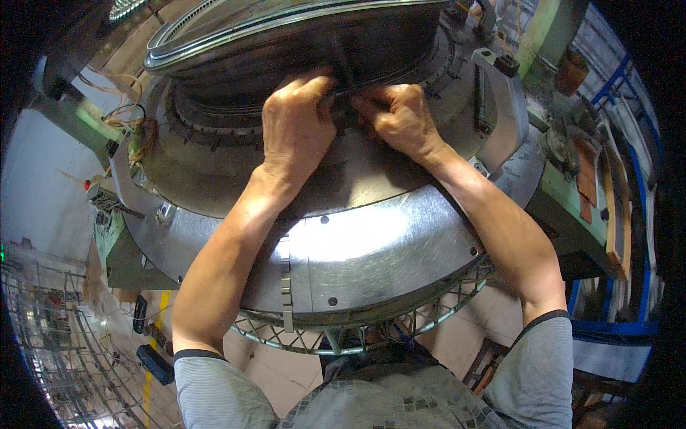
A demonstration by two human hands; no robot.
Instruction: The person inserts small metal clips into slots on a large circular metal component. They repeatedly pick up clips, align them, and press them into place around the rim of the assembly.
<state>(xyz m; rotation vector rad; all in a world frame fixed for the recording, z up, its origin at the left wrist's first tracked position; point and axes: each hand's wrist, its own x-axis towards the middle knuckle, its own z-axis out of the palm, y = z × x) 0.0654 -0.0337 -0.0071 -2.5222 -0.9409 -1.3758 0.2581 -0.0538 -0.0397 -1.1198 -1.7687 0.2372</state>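
Note:
Both arms reach over a large round metal machine, its wide polished steel ring [400,236] curving in front of me. My left hand [299,129] is closed, fingers curled toward the dark drum [250,82] in the middle; its fingertips are slightly blurred. Just to its right, my right hand [400,118] is also closed, thumb and fingers pinched together. A small gap separates the two hands, close to the lower edge of the drum. Whatever the fingertips hold is too small or too dark to make out.
A bright metal rim [168,53] tops the drum. Curved metal brackets [511,107] rise at the right and left of the ring. Green machine legs [547,43] stand beyond. Blue racking [636,143] is at the far right, and a wire rack [57,336] at lower left.

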